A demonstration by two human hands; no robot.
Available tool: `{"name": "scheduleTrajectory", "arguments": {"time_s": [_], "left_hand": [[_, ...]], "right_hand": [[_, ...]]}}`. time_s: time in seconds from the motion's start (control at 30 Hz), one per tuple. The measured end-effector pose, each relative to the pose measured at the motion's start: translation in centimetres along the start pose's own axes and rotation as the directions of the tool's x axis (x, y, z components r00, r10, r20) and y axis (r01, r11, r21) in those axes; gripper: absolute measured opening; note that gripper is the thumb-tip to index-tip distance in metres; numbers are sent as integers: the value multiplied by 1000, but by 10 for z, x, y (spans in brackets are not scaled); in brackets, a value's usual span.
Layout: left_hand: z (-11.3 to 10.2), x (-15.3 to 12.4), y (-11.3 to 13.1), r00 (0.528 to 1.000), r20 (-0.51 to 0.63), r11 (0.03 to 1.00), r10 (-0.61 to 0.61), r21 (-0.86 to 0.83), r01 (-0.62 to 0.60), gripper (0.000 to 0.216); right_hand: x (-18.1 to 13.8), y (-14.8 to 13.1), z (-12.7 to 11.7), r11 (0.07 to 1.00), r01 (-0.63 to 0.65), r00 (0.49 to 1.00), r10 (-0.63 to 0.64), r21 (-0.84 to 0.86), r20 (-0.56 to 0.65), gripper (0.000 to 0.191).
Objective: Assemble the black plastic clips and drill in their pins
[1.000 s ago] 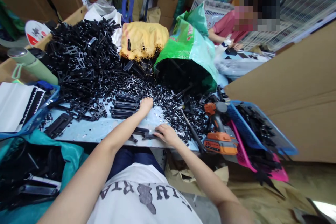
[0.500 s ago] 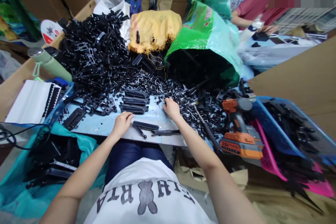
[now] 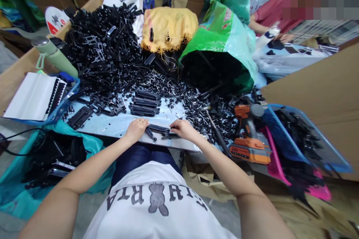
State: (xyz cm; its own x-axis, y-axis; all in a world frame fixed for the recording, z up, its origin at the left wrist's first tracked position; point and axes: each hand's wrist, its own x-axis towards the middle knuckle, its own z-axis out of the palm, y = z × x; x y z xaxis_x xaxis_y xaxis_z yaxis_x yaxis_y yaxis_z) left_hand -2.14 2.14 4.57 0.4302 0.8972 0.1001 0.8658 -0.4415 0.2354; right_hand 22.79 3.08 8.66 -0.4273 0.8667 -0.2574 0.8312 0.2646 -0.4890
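Observation:
At the near edge of the pale blue table [image 3: 112, 125] both hands meet over a flat black plastic bar [image 3: 158, 128]. My left hand [image 3: 136, 129] has its fingers curled onto the bar's left end. My right hand [image 3: 181, 129] pinches the right end, where a second thin black piece lies. A neat stack of similar black bars [image 3: 144, 102] sits just beyond them. Behind it spreads a litter of small black rivets [image 3: 196, 112] and a big heap of black plastic parts [image 3: 103, 48].
An orange cordless drill [image 3: 246, 134] lies to the right by a blue basket [image 3: 305, 134] over a pink one. A green sack [image 3: 221, 44], yellow sack [image 3: 168, 28] and green bottle [image 3: 54, 56] stand behind. Another person in pink sits far right.
My right hand has pulled back from the rivet litter to the bar at the table's edge. My left hand has shifted right onto the bar's left end.

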Motion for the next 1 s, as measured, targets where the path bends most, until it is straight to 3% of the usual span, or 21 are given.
{"name": "scheduleTrajectory", "arguments": {"time_s": [0.17, 0.33, 0.43, 0.53, 0.63, 0.7, 0.77, 0.87, 1.0], "left_hand": [[7, -3, -8, 999, -32, 999, 4, -50, -5, 29], [12, -4, -13, 1000, 26, 999, 1, -33, 0, 31], [9, -3, -1, 999, -22, 999, 42, -31, -42, 30], [11, 3, 23, 982, -8, 977, 186, -106, -186, 42], [22, 14, 44, 952, 128, 953, 277, -163, -255, 59], [28, 18, 50, 946, 166, 952, 278, -178, -249, 56], [32, 19, 51, 953, 151, 953, 264, -193, -233, 49], [34, 15, 50, 972, 95, 958, 216, -211, -193, 45], [35, 11, 51, 981, 35, 962, 189, -206, -178, 42]], "right_hand": [[6, -17, -1, 945, 78, 991, -40, -317, 125, 18], [10, -24, -2, 884, 106, 982, -23, -455, 186, 21], [9, -27, -4, 869, 149, 975, -50, -471, 217, 21], [9, -33, -7, 862, 196, 969, -98, -467, 226, 22], [10, -37, -7, 856, 177, 976, -89, -486, 198, 23], [10, -36, -6, 860, 170, 977, -83, -482, 197, 20], [6, -29, 0, 878, 162, 981, -93, -451, 171, 18], [-6, -8, 17, 914, 169, 985, -170, -370, 31, 23], [-23, 29, 49, 909, 304, 918, -359, -286, -166, 34]]}}
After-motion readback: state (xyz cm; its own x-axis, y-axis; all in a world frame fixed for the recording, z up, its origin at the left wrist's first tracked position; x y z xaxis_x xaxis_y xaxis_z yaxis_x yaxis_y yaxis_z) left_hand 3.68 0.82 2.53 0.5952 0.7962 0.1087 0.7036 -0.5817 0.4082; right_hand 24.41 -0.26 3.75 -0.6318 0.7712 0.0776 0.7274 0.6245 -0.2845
